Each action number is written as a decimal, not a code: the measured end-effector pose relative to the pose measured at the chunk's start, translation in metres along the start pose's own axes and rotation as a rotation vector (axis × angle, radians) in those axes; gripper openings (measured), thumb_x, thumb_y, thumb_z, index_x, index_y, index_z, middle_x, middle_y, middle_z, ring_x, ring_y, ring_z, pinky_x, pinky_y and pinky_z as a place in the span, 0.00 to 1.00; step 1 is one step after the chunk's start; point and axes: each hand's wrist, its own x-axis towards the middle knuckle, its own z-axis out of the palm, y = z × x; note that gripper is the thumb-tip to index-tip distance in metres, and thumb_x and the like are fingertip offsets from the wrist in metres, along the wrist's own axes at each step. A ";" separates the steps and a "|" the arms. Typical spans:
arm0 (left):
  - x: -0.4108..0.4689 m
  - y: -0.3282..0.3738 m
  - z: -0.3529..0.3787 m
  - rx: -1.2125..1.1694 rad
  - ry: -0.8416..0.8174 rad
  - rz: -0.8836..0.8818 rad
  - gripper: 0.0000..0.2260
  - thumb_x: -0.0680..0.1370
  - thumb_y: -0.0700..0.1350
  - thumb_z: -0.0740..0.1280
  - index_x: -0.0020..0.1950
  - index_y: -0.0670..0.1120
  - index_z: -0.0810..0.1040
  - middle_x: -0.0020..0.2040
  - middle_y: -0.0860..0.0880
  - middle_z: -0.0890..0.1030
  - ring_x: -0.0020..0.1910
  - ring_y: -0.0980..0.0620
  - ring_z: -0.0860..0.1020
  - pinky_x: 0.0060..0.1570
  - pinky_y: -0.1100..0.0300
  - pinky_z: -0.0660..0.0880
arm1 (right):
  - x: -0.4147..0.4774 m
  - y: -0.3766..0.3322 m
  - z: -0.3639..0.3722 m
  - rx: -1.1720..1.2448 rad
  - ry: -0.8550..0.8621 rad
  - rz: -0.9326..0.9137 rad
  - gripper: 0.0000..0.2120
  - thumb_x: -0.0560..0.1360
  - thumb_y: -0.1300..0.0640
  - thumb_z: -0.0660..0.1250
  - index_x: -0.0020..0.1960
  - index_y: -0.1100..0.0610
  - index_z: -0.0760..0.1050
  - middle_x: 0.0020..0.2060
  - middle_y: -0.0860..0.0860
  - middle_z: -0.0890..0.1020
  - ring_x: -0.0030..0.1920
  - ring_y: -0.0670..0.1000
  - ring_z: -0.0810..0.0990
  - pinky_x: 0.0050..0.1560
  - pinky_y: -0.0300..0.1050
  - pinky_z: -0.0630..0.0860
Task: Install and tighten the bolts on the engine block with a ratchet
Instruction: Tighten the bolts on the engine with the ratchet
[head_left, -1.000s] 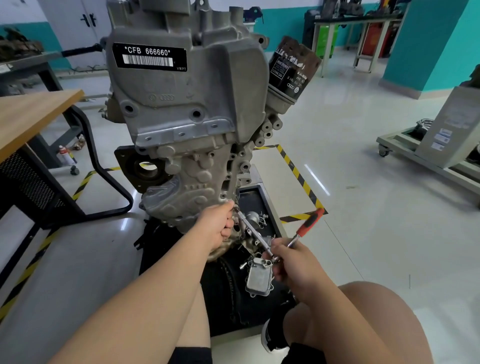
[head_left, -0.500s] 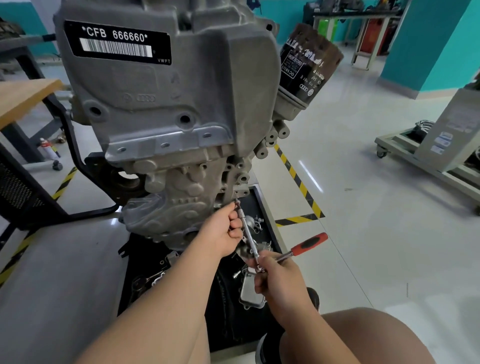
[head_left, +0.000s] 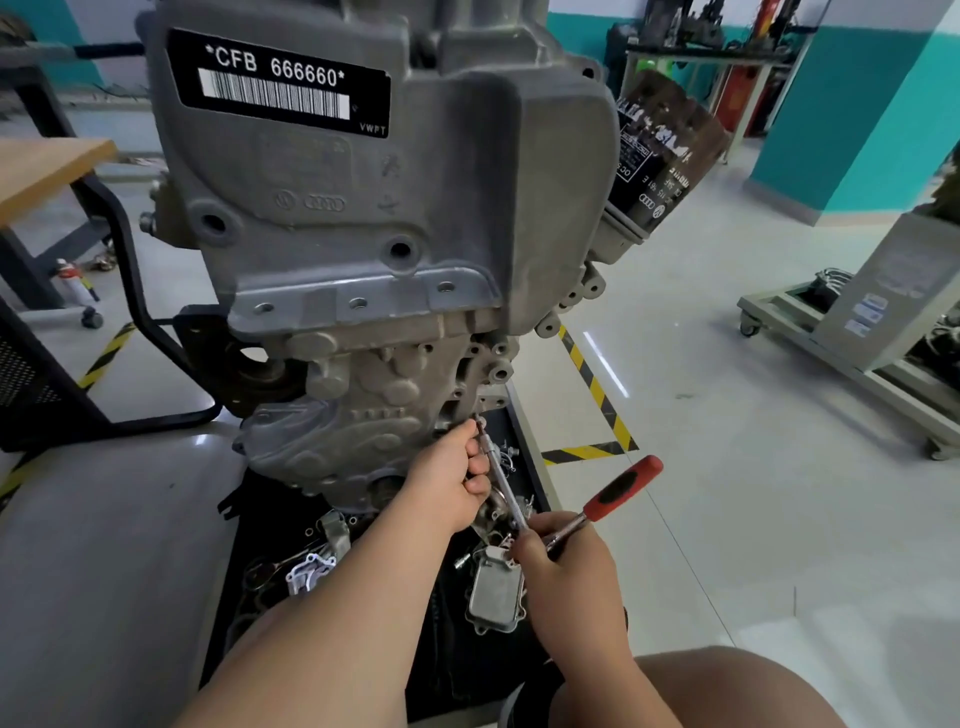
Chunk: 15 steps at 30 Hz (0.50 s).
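Left hand grip: the left hand (head_left: 447, 486) is closed around the upper part of a thin metal extension bar (head_left: 498, 483), fingers curled on it just below where its tip meets the engine.
Right hand grip: the right hand (head_left: 561, 561) is wrapped around the head end of the ratchet (head_left: 597, 512), at the lower end of the bar; its red and black handle sticks out up and to the right, free of the hand.
Tool tip: it touches the lower right edge of the engine block (head_left: 374, 249), beside a cluster of small bosses. Whether a bolt sits under it cannot be seen.
Engine block: large grey casting, upright, directly ahead, with a dark oil filter (head_left: 660, 156) on its upper right.
Progress: judging from the pose, one bolt is being run in or tightened. Several holes on the block's face and bosses look open, so more bolts probably remain.
Tray: a black parts tray (head_left: 530, 467) lies under the block; it holds a flat finned metal part (head_left: 493, 592), a small gasket-shaped piece (head_left: 309, 571) and loose silver hardware, too small to identify.
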 end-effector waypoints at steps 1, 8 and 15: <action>0.000 0.000 0.000 0.002 0.006 -0.006 0.11 0.82 0.45 0.60 0.40 0.48 0.74 0.22 0.55 0.66 0.17 0.60 0.60 0.13 0.68 0.52 | 0.000 0.000 0.000 -0.010 0.002 -0.006 0.03 0.76 0.54 0.66 0.44 0.47 0.75 0.32 0.48 0.81 0.27 0.41 0.76 0.28 0.34 0.67; 0.001 0.004 0.000 0.033 0.002 -0.062 0.12 0.82 0.46 0.60 0.39 0.48 0.75 0.22 0.55 0.65 0.17 0.60 0.60 0.14 0.68 0.53 | -0.002 0.000 0.001 -0.052 -0.007 -0.049 0.04 0.76 0.52 0.66 0.43 0.47 0.74 0.30 0.48 0.80 0.26 0.42 0.75 0.30 0.38 0.69; 0.003 0.006 -0.001 -0.006 -0.038 -0.103 0.13 0.82 0.47 0.59 0.39 0.49 0.74 0.21 0.55 0.65 0.16 0.60 0.60 0.13 0.68 0.53 | 0.001 -0.002 0.004 0.009 -0.031 -0.035 0.02 0.77 0.53 0.66 0.45 0.48 0.74 0.28 0.48 0.80 0.25 0.43 0.76 0.25 0.34 0.70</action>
